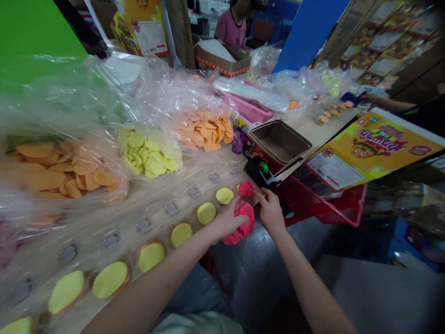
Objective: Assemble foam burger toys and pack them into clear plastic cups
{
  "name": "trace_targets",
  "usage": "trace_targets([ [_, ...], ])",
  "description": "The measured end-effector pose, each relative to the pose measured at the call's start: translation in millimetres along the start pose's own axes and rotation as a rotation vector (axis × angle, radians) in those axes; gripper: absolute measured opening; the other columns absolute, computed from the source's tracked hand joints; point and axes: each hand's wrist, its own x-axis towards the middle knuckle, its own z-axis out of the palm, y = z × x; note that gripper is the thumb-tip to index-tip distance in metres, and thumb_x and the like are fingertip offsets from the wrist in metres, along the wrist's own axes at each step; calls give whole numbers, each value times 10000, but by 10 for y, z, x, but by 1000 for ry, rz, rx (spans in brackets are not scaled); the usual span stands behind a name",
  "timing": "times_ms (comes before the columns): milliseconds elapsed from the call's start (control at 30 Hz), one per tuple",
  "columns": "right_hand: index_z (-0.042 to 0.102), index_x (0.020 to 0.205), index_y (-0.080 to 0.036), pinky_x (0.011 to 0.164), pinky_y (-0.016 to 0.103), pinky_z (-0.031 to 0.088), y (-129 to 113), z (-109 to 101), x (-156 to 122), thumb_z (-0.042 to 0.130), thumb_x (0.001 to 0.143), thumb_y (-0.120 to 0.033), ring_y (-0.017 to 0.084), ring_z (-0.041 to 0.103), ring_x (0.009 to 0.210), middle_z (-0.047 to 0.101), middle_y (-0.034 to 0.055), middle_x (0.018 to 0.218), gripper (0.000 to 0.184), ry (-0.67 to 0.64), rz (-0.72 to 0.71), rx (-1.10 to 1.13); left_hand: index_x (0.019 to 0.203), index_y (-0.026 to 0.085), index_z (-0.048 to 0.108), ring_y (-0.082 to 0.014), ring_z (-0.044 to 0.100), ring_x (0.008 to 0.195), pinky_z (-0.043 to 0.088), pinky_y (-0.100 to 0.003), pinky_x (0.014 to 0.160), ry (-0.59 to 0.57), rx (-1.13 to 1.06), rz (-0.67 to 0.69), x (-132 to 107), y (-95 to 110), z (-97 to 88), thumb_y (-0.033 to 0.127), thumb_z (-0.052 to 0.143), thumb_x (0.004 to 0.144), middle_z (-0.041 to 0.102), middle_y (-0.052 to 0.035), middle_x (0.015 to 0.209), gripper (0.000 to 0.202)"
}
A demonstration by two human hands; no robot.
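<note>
My left hand is closed on a crumpled lump of red modelling clay, its fingers pressing into the lump's left side. My right hand sits just to the right, with its fingertips close to a smaller red clay piece. That piece rests on the wooden tabletop. Flat yellow clay discs on orange discs run in a diagonal row of clear plastic moulds below my left forearm. The nearest disc in the row is partly cut off by the frame.
Clear plastic bags hold orange discs, yellow discs and more orange discs. Beyond my hands are a black tape dispenser, a brown tray, a red basket and a printed yellow card. A person in pink stands behind.
</note>
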Motion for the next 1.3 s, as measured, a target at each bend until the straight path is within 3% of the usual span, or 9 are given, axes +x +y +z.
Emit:
trace_targets([
  [200, 560, 1166, -248, 836, 472, 421, -142, -138, 34, 398, 740, -24, 318, 362, 1158, 418, 138, 1282, 508, -70, 8, -113, 1054, 146, 577, -220, 625, 900, 486, -345, 798, -120, -348, -213, -456, 213, -172, 396, 518, 792, 670, -100, 945, 366],
  [333, 487, 1232, -191, 888, 430, 407, -503, -362, 107, 382, 820, -113, 250, 463, 1066, 513, 137, 1144, 432, 66, 60, 190, 1057, 109, 571, -218, 632, 892, 470, -345, 831, -95, -380, -246, -614, 222, -308, 277, 516, 775, 678, -111, 904, 333],
  [433, 543, 1131, -192, 802, 335, 466, -833, -436, 132, 446, 847, -260, 192, 549, 926, 586, 85, 999, 307, -69, 0, 495, 1112, 143, 539, -204, 637, 861, 472, -332, 809, -92, -294, -211, -703, 229, -361, 128, 556, 690, 673, -84, 937, 423],
  [600, 616, 870, -209, 818, 335, 454, -1162, -405, 87, 516, 822, -253, 174, 559, 903, 627, 50, 910, 119, 10, -114, 546, 1060, 168, 569, -166, 641, 769, 477, -281, 739, -57, -227, -169, -803, 262, -450, 53, 575, 644, 676, -48, 895, 431],
  [767, 594, 916, -226, 867, 359, 434, -1186, -450, -41, 513, 818, -184, 171, 566, 926, 643, 38, 926, 134, 148, -245, 570, 953, 93, 614, -204, 647, 792, 473, -326, 778, -78, -429, -260, -840, 202, -572, 153, 492, 705, 688, -98, 834, 283],
  [933, 578, 1057, -212, 731, 322, 487, -1165, -444, -4, 548, 805, -278, 176, 575, 837, 617, 53, 887, 262, -67, -82, 561, 1082, 134, 575, -211, 610, 960, 458, -327, 841, -175, -488, -229, -824, 194, -460, 409, 438, 843, 664, -102, 998, 389],
  [1033, 638, 966, -232, 805, 362, 464, -1173, -442, -53, 540, 812, -235, 191, 566, 910, 624, 61, 915, 182, 0, -223, 422, 1059, 133, 588, -182, 623, 922, 463, -294, 837, -106, -496, -198, -810, 224, -407, 419, 423, 858, 671, -92, 979, 386],
  [1167, 571, 1101, -279, 929, 397, 408, -1208, -542, -230, 517, 813, -143, 185, 525, 1085, 636, 34, 1061, 324, 79, -569, 398, 984, 102, 614, -158, 651, 742, 500, -266, 740, -51, -484, -303, -831, 213, -425, 397, 533, 807, 691, -91, 843, 353],
  [1300, 534, 1130, -261, 907, 408, 434, -1237, -701, -290, 542, 796, -136, 184, 571, 1023, 659, 32, 1010, 357, 82, -560, 600, 936, 108, 617, -152, 655, 682, 513, -256, 688, 18, -475, -344, -831, 165, -422, 308, 572, 793, 692, -86, 788, 250],
])
